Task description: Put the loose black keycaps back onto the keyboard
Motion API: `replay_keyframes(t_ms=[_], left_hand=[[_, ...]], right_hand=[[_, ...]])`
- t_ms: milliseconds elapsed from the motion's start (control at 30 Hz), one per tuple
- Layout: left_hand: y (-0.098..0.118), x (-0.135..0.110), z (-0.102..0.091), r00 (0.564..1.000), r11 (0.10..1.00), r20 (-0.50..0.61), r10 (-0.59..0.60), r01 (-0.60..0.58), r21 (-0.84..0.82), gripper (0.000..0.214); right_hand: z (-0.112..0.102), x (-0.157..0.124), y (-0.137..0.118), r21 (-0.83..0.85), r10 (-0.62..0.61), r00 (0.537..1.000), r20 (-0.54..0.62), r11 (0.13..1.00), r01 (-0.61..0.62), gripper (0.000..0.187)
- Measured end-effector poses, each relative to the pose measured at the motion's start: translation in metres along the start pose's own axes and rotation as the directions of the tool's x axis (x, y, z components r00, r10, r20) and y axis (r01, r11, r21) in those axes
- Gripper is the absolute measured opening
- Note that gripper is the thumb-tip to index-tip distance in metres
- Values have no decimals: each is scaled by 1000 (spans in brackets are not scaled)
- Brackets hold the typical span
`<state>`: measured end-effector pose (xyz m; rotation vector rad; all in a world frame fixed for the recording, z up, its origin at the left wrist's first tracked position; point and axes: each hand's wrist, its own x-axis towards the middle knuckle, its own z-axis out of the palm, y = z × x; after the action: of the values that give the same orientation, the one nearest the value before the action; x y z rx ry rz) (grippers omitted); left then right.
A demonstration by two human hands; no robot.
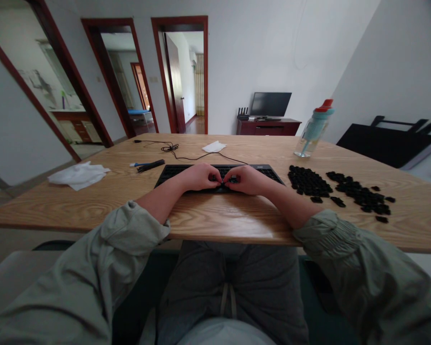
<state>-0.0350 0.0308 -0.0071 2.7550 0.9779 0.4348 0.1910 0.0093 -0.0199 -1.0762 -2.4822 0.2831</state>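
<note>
A black keyboard (266, 171) lies near the front edge of the wooden table, with both hands over its middle. My left hand (202, 177) rests on it with thumb and forefinger pinched together. Facing it, my right hand (247, 179) makes a similar pinch, the fingertips of both hands almost meeting. Whatever small piece sits between the fingertips is too small to make out. Loose black keycaps (309, 182) lie in a dense group right of the keyboard. More scattered keycaps (359, 191) spread farther right.
A water bottle (312, 132) stands behind the keycaps. The keyboard's cable (194, 158) runs back across the wooden table (230, 223). To the left lie a crumpled white tissue (79, 175) and a brush (150, 166) with a blue part. Another tissue (214, 146) lies behind the keyboard.
</note>
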Motion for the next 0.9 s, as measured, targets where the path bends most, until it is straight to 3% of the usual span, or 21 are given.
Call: replay_keyframes(t_ms=[233,500,733,900], left_hand=[[-2,1,2,999,998,44,20,-17,-60,20],[-1,2,4,1000,999,15,22,-21,-31,21],[5,3,0,991,999,-136,9,-13,-32,23],[14,6,4,993,1000,-116,13,-14,-13,20]], right_hand=[[-3,0,0,24,-43,998,37,999,42,23],[-5,-1,0,37,-11,998,57,999,9,23],[-18,-2,4,176,112,989,-100,980,-93,34],[-25,-3,14,213,166,965,-205,969,-122,34]])
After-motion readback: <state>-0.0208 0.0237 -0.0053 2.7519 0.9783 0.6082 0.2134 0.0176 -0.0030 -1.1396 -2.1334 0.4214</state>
